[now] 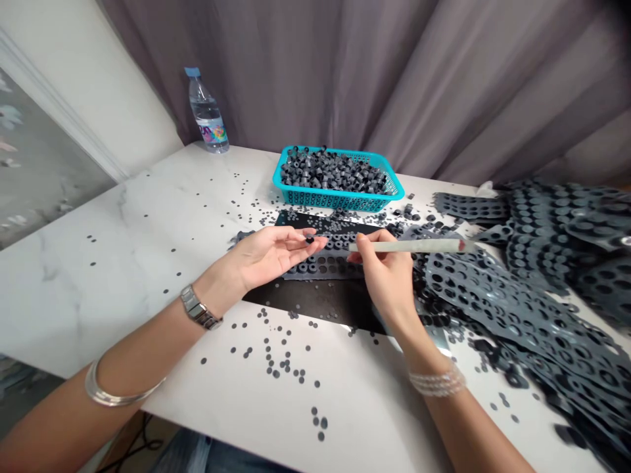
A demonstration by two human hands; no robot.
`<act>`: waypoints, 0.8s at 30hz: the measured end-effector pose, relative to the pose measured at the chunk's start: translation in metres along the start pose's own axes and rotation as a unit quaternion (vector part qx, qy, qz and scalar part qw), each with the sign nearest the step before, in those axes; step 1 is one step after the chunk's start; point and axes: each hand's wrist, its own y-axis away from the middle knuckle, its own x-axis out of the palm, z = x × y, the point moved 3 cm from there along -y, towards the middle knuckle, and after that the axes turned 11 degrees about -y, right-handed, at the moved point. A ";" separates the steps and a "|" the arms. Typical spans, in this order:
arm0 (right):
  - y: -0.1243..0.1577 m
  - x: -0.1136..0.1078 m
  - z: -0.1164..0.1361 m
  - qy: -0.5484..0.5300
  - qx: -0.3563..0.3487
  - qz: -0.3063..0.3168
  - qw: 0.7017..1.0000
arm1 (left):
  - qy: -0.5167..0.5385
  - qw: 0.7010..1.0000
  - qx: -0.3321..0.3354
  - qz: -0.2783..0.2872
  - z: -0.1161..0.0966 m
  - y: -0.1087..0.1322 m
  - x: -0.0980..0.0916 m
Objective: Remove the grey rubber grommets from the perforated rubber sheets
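Observation:
My left hand (pixel 276 253) is turned palm up over the dark board, with a small black rubber piece (pixel 309 239) held at its fingertips. A pale, wrapped-looking stick (pixel 414 246) with a reddish far end is gripped in my right hand (pixel 389 269), its near end close to the left fingertips. Below both hands lies a grey rubber sheet (pixel 335 266) with rows of round holes, some filled with ring-like pieces. It rests on a black board (pixel 320 299). My hands partly hide the sheet.
Behind the board stands a turquoise basket (pixel 340 200) heaped with small grey rubber pieces. Punched rubber sheets (pixel 522 309) pile up at the right. Small black discs (pixel 283 364) are scattered across the white table (pixel 138 263). A water bottle (pixel 207 115) stands at the back left, before a curtain (pixel 276 72).

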 end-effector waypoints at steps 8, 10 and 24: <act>0.002 0.011 -0.011 -0.041 0.053 0.050 0.996 | 0.003 1.000 -0.001 0.022 -0.001 0.001 -0.001; 0.002 0.010 -0.010 -0.043 0.057 0.049 0.996 | -0.015 0.999 -0.006 0.038 0.000 0.003 -0.001; 0.002 0.010 -0.010 -0.033 0.058 0.052 0.996 | -0.031 0.997 -0.023 0.066 0.000 0.011 0.007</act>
